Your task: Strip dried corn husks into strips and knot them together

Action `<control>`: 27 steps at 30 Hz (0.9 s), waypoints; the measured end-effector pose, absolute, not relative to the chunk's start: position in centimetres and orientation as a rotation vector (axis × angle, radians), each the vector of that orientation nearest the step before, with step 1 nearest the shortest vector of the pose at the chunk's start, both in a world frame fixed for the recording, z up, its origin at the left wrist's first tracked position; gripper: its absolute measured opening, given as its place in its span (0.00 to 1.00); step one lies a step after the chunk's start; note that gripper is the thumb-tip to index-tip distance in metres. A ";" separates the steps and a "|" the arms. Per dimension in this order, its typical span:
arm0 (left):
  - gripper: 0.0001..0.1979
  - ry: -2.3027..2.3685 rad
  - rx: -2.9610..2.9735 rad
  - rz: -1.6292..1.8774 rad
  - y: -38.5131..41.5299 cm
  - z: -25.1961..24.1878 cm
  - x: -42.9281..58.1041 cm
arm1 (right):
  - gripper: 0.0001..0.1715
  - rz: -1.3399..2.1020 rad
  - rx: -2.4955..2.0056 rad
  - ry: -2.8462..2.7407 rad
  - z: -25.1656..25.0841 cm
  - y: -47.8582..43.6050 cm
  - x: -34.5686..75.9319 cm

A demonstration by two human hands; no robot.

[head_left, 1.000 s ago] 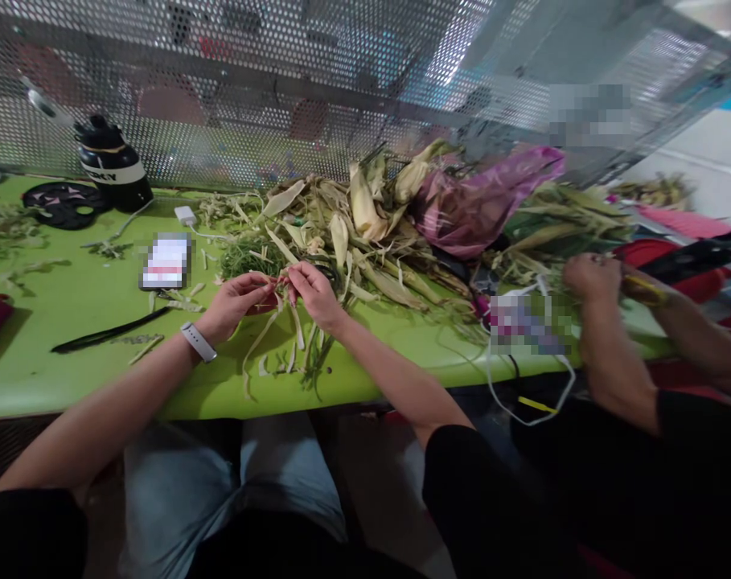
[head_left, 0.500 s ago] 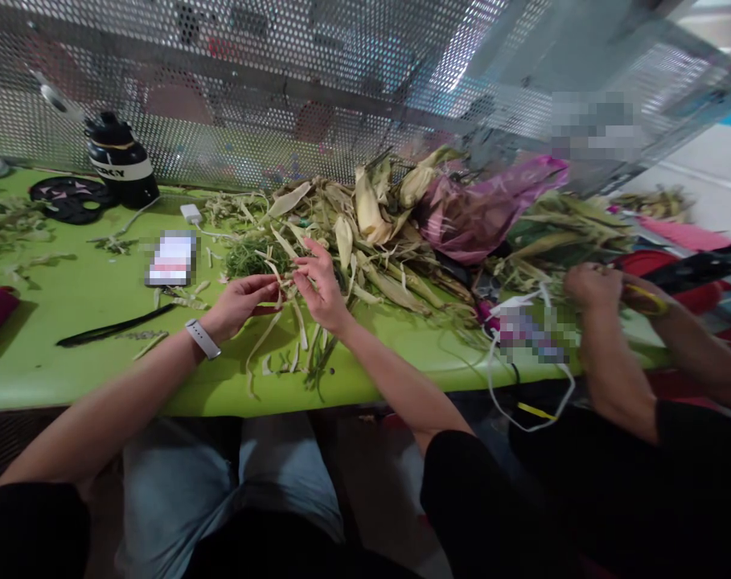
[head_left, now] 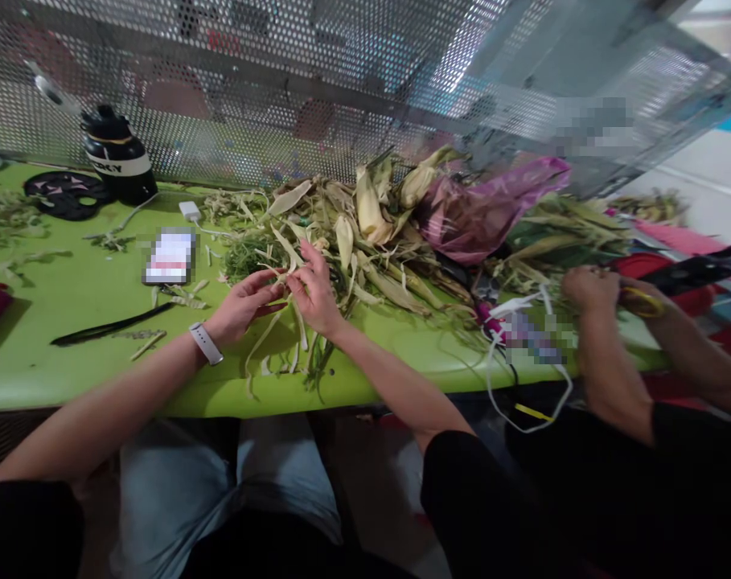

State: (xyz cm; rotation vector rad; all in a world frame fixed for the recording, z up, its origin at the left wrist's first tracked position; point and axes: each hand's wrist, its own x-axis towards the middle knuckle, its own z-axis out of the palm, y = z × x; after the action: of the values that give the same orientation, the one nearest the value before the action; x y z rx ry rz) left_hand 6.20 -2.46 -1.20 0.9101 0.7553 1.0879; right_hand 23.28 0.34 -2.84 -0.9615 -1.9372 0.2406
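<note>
My left hand (head_left: 249,304) is closed with fingertips pinched on a pale strip of corn husk (head_left: 281,280), near the table's middle. Close beside it, my right hand (head_left: 317,296) pinches the same strip between thumb and forefinger, its other fingers raised. The exact grip is partly hidden by the fingers. Narrow husk strips (head_left: 260,342) dangle or lie below the hands. Just behind them sits a heap of fine green sprigs (head_left: 244,256), beside a large pile of dry corn husks (head_left: 374,213).
A phone (head_left: 170,256), black strap (head_left: 108,325) and black bottle (head_left: 121,161) are on the green table (head_left: 117,378) to the left. A pink plastic bag (head_left: 462,213) rests on the husks. At right, another person's hands (head_left: 591,288) work near a white cable (head_left: 491,386).
My right hand has moved slightly left and closed its thumb and forefinger at the strip, nearer my left hand. My left hand stays almost in place.
</note>
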 end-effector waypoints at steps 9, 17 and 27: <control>0.10 0.811 0.900 1.126 -1.4 -1.9 5.6 | 0.20 0.279 -0.925 -1.922 -2.9 0.4 23.4; 0.15 0.786 0.927 1.133 -1.6 -2.0 5.6 | 0.17 0.233 -0.902 -1.903 -3.0 0.2 23.3; 0.18 0.886 0.845 1.222 -2.0 -2.1 6.1 | 0.15 -0.110 -0.954 -1.966 -2.9 -0.4 23.4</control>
State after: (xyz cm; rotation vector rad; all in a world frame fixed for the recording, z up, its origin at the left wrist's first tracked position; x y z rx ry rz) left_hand 6.14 -1.98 -2.12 0.8452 0.8860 1.2219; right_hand 23.36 -0.42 -2.88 -0.9542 -1.9658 -0.1097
